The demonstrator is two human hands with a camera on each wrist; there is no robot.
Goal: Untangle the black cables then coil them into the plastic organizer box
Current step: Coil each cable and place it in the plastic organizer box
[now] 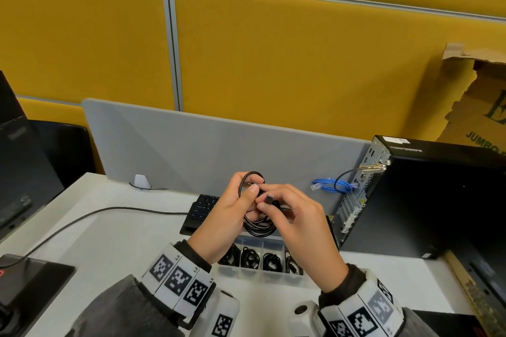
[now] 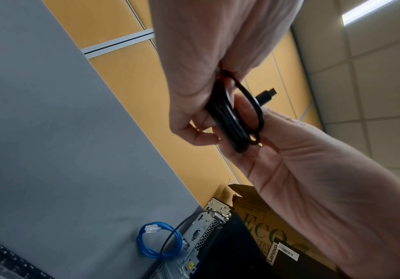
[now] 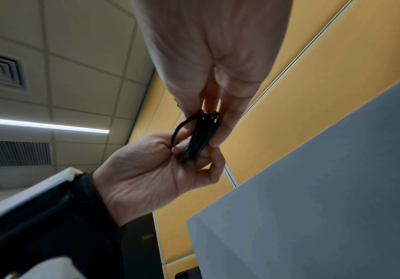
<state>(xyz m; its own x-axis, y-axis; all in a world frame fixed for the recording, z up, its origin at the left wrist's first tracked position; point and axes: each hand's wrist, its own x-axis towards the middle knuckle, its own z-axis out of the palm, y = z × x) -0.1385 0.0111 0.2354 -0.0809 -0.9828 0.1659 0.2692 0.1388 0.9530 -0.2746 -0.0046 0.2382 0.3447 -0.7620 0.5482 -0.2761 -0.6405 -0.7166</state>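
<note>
A black cable (image 1: 260,228) wound into a small coil hangs in the air between both hands, just above the clear plastic organizer box (image 1: 257,276). My left hand (image 1: 249,192) grips the coil's upper left side. My right hand (image 1: 265,206) pinches it from the right, and the cable's plug (image 1: 269,198) sticks up beside the fingers. In the left wrist view the coil (image 2: 232,117) is squeezed flat between the left hand (image 2: 198,105) and the right hand (image 2: 280,151), with the plug (image 2: 266,94) poking out behind. The right wrist view shows the coil (image 3: 198,136) edge-on. Several box compartments hold coiled black cables.
A black keyboard (image 1: 202,208) lies behind the box, a grey divider panel (image 1: 219,150) behind that. A black computer tower (image 1: 427,194) stands at the right with a blue network cable (image 1: 331,185) beside it. A thin black cable (image 1: 82,221) crosses the white desk at the left.
</note>
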